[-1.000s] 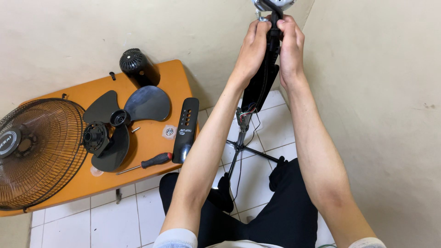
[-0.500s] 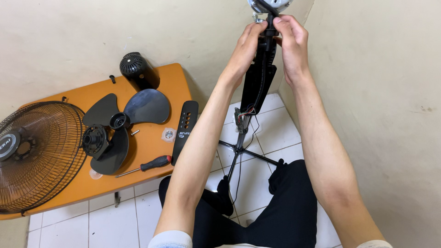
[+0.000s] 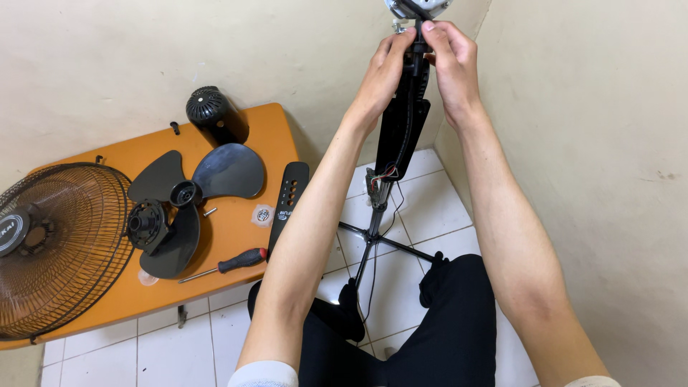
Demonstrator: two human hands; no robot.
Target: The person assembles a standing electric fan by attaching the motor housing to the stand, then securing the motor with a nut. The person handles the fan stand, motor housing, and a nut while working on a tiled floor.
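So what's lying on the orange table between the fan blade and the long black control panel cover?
In the head view, a small round sticker-like disc and a small screw on the orange table.

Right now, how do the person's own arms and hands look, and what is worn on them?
Both forearms are bare. The left hand and right hand wear no gloves, rings or watch. Pale short sleeves show at the bottom edge.

On my left I see an orange table (image 3: 236,236) against the wall. A wire fan guard (image 3: 54,247) hangs over its left end. Beside it lies a black fan blade (image 3: 188,197), with a screwdriver (image 3: 226,264) just below. A black motor cover (image 3: 213,115) stands at the back, and a long control panel (image 3: 287,202) lies along the right edge.
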